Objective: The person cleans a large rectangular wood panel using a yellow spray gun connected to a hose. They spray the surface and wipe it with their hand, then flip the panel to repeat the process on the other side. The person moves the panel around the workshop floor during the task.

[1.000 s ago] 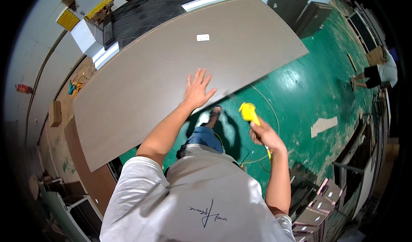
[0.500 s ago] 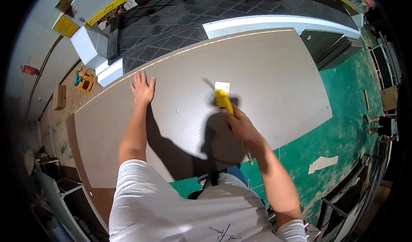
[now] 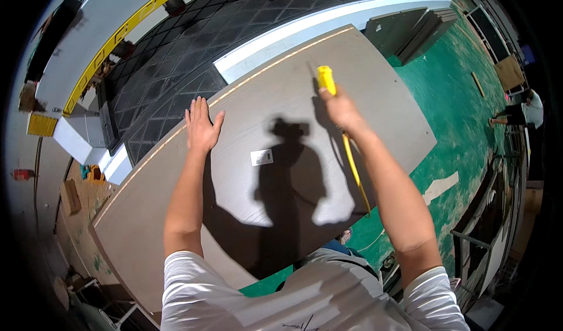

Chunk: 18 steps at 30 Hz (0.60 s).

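Note:
A large grey-brown panel [image 3: 375,90] lies flat in front of me, its far edge a strip of raw pale board. Near that edge my left hand [image 3: 202,130] rests on the surface, fingers stretched out and holding nothing. My right hand [image 3: 341,109] is wrapped round a yellow air blow gun [image 3: 326,79] over the panel's right part. Its thin nozzle is blurred and points away from me. From the grip a yellow hose [image 3: 352,161] runs back toward my body. A white label [image 3: 261,157] sits on the panel between my arms.
Beyond the panel runs a dark conveyor-like bed [image 3: 170,76] with a white rail [image 3: 281,35]. Several dark panels [image 3: 410,35] lean at the far right. On the green floor [image 3: 437,87] lies a pale scrap [image 3: 441,187]. Another person [image 3: 528,111] is at the right.
My right hand has carried the blow gun away from the label, toward the panel's far right part. My view has turned, and my left hand stays flat near the far edge.

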Motion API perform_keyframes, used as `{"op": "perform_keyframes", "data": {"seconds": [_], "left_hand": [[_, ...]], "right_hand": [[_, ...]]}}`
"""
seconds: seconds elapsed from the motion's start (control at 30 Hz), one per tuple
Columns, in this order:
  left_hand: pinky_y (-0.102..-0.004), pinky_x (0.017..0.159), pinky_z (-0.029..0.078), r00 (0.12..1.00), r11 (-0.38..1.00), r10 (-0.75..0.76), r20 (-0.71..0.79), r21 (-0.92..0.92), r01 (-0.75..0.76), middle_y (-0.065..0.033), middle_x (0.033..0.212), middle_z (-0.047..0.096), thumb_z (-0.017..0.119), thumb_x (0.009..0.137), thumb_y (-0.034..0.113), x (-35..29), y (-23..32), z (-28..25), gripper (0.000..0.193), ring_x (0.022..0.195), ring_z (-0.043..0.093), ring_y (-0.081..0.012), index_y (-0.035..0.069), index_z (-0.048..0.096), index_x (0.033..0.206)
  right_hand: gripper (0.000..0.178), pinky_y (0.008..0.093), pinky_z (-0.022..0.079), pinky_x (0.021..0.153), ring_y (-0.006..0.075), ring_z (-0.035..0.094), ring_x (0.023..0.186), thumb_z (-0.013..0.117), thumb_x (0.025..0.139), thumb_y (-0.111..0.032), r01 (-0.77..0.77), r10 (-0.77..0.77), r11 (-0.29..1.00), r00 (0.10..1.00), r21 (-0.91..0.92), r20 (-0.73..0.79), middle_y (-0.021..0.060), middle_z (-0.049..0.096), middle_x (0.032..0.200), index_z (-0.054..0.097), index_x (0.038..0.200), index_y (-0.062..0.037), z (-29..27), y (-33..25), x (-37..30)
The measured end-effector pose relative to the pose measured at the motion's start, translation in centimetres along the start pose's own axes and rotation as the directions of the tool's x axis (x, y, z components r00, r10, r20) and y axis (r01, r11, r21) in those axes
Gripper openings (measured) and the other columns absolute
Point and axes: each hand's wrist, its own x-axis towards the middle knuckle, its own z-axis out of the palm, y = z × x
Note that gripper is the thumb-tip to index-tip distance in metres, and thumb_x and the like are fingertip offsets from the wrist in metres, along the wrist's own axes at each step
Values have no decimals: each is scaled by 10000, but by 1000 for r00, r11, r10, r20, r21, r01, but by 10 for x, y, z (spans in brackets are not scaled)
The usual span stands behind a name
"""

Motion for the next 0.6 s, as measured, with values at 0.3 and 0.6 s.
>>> {"op": "perform_keyframes", "data": {"seconds": [0.3,0.6], "left_hand": [[-457,1258,116,991,989,135,8,-57,-135,-180,1630,272,441,976,594,62,99,30,845,1533,185,-308,-24,317,1539],[-574,1237,72,959,960,280,41,-14,-280,-158,1653,223,442,994,545,63,240,51,732,1548,129,-307,84,346,1554]], "right_hand": [[274,267,382,469,91,489,534,503,1050,-362,-56,-31,895,982,443,187,0,518,663,542,1017,-93,-75,6,-53],[303,286,424,574,96,477,615,503,1052,-360,7,48,979,964,206,-260,6,519,726,542,1106,-64,-195,131,-93]]}}
